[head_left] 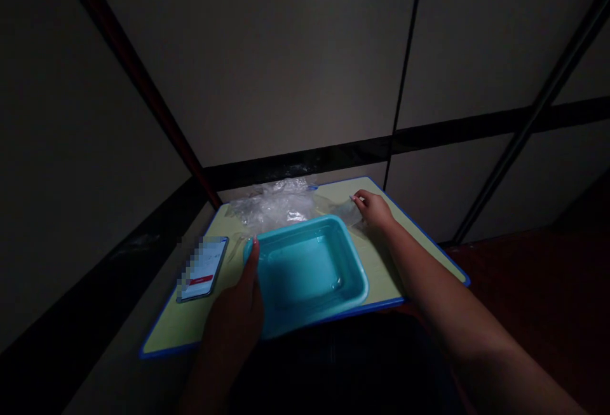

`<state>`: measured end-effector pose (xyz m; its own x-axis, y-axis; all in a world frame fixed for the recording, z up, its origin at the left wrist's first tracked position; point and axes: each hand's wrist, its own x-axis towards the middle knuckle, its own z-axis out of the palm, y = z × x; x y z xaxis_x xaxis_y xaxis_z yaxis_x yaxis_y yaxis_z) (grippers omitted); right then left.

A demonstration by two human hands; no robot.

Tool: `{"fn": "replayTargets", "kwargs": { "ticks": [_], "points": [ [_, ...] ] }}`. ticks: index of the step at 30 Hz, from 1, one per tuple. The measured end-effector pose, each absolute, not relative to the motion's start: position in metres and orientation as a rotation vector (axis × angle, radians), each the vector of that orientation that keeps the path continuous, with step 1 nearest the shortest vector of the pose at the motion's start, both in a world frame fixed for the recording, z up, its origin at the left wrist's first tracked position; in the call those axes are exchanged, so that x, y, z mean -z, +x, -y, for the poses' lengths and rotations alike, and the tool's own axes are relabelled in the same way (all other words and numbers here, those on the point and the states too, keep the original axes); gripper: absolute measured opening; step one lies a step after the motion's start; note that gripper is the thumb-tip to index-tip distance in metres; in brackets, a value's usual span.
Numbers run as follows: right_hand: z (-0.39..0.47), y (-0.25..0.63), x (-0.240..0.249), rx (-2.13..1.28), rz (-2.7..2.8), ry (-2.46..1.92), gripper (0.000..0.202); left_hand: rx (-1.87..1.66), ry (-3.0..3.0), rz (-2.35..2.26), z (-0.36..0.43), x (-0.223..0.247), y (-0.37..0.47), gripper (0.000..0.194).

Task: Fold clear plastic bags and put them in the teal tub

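Note:
A turquoise plastic tub with rounded corners stands at the near edge of the table, nothing visible inside it. My left hand grips the tub's left side, thumb over the rim and the other fingers hidden. Beyond the tub's right back corner, my right hand is closed in a pinch on a thin clear plastic bag. The bag hangs down toward the tabletop. Crumpled clear plastic lies in a heap behind the tub; whether it joins the pinched bag I cannot tell.
The small pale-yellow table has a blue edge. A phone with its screen lit lies at the left, partly blurred out. Light panels with dark strips rise right behind the table. Dark red floor shows at the right.

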<state>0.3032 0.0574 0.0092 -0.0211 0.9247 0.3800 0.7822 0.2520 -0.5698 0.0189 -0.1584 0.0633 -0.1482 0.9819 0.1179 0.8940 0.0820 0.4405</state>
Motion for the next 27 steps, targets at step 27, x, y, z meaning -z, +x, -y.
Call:
{"fn": "replayTargets", "kwargs": {
  "ticks": [27],
  "points": [
    [-0.011, 0.265, -0.105, 0.01, 2.057, -1.146, 0.03, -0.971, 2.237, -1.909, 0.096, -0.107, 0.005, 0.057]
  ]
}}
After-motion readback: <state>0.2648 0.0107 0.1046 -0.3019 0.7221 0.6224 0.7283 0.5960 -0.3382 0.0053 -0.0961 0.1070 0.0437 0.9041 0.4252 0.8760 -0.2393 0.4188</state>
